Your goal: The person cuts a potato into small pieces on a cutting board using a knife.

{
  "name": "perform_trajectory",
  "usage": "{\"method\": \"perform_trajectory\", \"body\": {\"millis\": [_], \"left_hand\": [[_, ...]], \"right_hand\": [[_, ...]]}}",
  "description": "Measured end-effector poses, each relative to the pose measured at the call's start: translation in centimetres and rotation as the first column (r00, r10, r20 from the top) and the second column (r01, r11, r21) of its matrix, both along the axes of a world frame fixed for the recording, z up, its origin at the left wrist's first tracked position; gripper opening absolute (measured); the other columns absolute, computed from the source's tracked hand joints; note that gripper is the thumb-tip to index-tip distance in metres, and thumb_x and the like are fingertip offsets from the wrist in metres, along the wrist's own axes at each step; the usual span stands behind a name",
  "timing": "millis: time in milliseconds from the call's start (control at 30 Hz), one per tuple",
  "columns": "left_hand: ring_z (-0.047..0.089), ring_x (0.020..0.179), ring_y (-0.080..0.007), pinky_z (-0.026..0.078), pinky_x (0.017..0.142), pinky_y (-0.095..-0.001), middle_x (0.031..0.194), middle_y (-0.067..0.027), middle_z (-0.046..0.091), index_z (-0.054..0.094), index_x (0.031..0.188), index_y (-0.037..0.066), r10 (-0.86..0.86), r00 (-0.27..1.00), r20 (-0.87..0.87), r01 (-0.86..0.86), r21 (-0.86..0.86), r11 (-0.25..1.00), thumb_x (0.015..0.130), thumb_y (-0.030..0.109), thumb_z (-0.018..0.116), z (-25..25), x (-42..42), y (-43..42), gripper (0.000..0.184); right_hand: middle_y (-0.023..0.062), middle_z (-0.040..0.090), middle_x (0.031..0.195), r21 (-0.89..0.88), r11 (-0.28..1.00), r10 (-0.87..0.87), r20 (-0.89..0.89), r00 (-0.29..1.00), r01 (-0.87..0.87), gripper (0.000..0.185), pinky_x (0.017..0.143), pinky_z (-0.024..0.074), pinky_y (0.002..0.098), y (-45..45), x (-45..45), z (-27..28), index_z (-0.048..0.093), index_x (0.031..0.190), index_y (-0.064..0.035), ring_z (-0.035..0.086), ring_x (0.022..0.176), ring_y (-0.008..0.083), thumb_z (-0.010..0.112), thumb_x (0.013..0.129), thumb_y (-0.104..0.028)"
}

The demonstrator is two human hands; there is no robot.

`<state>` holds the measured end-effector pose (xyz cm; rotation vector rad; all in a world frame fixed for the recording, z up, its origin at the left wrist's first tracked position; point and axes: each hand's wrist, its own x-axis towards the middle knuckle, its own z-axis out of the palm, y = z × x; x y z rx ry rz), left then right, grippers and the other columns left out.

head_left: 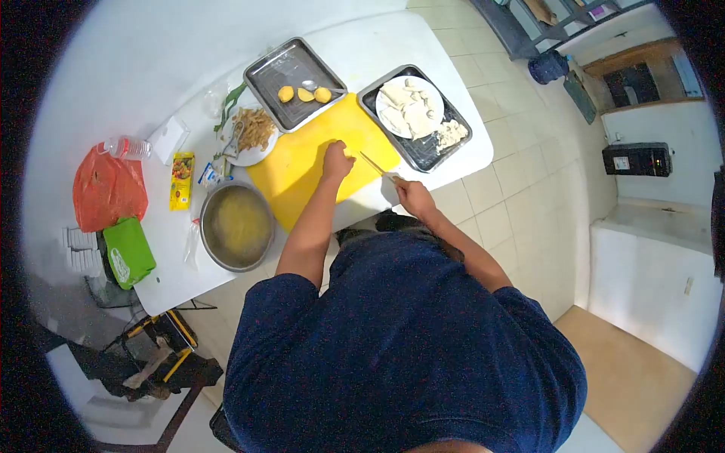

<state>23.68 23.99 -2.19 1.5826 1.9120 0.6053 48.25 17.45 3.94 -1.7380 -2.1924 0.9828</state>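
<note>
On the yellow cutting board (302, 177), my left hand (337, 161) is closed around a small yellow piece, which looks like peeled potato (348, 152). My right hand (416, 199) grips a knife (371, 161) by its handle near the board's front right edge. The blade points toward the left hand, a short gap from the potato. Behind the board, a metal tray (283, 64) carries three yellow potato pieces (305, 94) and a spoon (311, 86). Fingers of the left hand hide part of what it holds.
A dark tray (411, 157) at right bears a white plate (434, 102) of pale pieces and a crumbly heap (451, 134). Left of the board are a plate of brown strips (253, 130), a steel bowl (236, 226), a yellow packet (181, 181) and a plastic bottle (130, 148).
</note>
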Motion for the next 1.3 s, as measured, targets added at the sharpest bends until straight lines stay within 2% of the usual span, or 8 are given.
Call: {"method": "perform_trajectory", "body": {"millis": [200, 400, 467, 567, 600, 700, 1100, 1300], "left_hand": [[0.059, 0.098, -0.0384, 0.05, 0.083, -0.0441, 0.101, -0.0239, 0.061, 0.05, 0.114, 0.0, -0.047, 0.981, -0.186, 0.032, -0.085, 0.996, 0.069, 0.009, 0.075, 0.8, 1.3, 0.7, 0.052], [0.064, 0.084, -0.0346, 0.052, 0.075, -0.0409, 0.096, -0.02, 0.063, 0.047, 0.119, 0.001, 0.122, 0.988, 0.091, -0.111, -0.113, 0.987, 0.07, 0.004, 0.069, 3.2, 1.9, 0.3, 0.054], [0.064, 0.085, -0.0306, 0.053, 0.074, -0.038, 0.096, -0.0174, 0.063, 0.046, 0.122, 0.001, 0.296, 0.832, 0.469, -0.249, -0.16, 0.955, 0.074, 0.003, 0.066, 1.9, 1.5, -0.4, 0.052], [0.065, 0.088, -0.0265, 0.054, 0.074, -0.0349, 0.098, -0.015, 0.062, 0.044, 0.124, 0.001, 0.397, 0.288, 0.871, -0.282, -0.319, 0.905, 0.08, 0.002, 0.061, 1.8, -0.3, -2.8, 0.047], [0.065, 0.09, -0.0255, 0.054, 0.075, -0.034, 0.099, -0.0144, 0.062, 0.044, 0.124, 0.001, 0.395, 0.054, 0.917, -0.255, -0.37, 0.893, 0.082, 0.001, 0.059, 1.7, -1.1, -4.1, 0.044], [0.064, 0.092, -0.0271, 0.054, 0.077, -0.034, 0.1, -0.0158, 0.06, 0.044, 0.123, -0.001, 0.458, -0.128, 0.88, -0.31, -0.474, 0.824, 0.086, -0.001, 0.055, 1.2, -3.1, -6.6, 0.039], [0.062, 0.066, -0.0154, 0.051, 0.06, -0.0291, 0.07, -0.0072, 0.063, 0.063, 0.095, 0.0, 0.676, 0.531, 0.511, -0.707, -0.172, 0.686, 0.067, 0.004, 0.076, -6.8, -6.3, -12.4, 0.03], [0.062, 0.063, -0.0141, 0.051, 0.061, -0.0273, 0.07, -0.0067, 0.066, 0.067, 0.078, 0.003, 0.745, 0.27, 0.61, -0.828, -0.248, 0.503, 0.067, 0.003, 0.075, -6.0, -5.2, -11.1, 0.013]], "right_hand": [[0.0245, 0.062, 0.079, 0.023, 1.0, 0.011, -0.024, 1.0, -0.011, 0.029, 0.064, 0.0487, 0.0466, 0.1, 1.2, -0.4, 0.063, 0.112, -0.0089, 0.062, 0.071, 0.0407, 0.052, 0.088, -0.019], [0.0231, 0.064, 0.085, -0.025, 1.0, 0.007, -0.006, 1.0, -0.007, 0.031, 0.069, 0.051, 0.0475, 0.7, 1.4, 0.1, 0.063, 0.115, -0.0112, 0.063, 0.075, 0.0401, 0.051, 0.089, -0.022], [0.0229, 0.065, 0.087, -0.018, 1.0, -0.008, -0.033, 0.999, 0.007, 0.031, 0.07, 0.0511, 0.0463, 1.2, 1.0, 0.5, 0.063, 0.115, -0.0108, 0.063, 0.077, 0.0393, 0.052, 0.089, -0.022], [0.0229, 0.065, 0.089, -0.048, 0.999, 0.008, -0.086, 0.996, -0.012, 0.032, 0.072, 0.0513, 0.0447, 1.7, 0.5, -0.4, 0.062, 0.115, -0.008, 0.063, 0.079, 0.039, 0.053, 0.089, -0.023], [0.0231, 0.065, 0.089, -0.051, 0.998, 0.024, -0.102, 0.995, -0.029, 0.032, 0.072, 0.0513, 0.0446, 1.7, -0.1, -0.4, 0.062, 0.115, -0.0067, 0.063, 0.079, 0.0392, 0.053, 0.089, -0.023], [0.0238, 0.064, 0.089, -0.038, 0.994, 0.094, -0.148, 0.985, -0.1, 0.033, 0.071, 0.0512, 0.0444, 2.0, -1.4, -0.6, 0.061, 0.114, -0.0033, 0.063, 0.079, 0.0396, 0.052, 0.089, -0.023], [0.0242, 0.063, 0.077, -0.022, 0.902, 0.428, -0.101, 0.898, -0.432, 0.029, 0.064, 0.0477, 0.0481, 1.0, -8.0, -1.2, 0.06, 0.113, -0.0046, 0.06, 0.07, 0.0432, 0.053, 0.09, -0.021], [0.0269, 0.061, 0.072, 0.01, 0.889, 0.458, -0.008, 0.889, -0.458, 0.042, 0.062, 0.0472, 0.0506, 0.3, -9.7, -1.5, 0.05, 0.13, -0.0125, 0.06, 0.068, 0.0426, 0.054, 0.089, -0.022]]}}
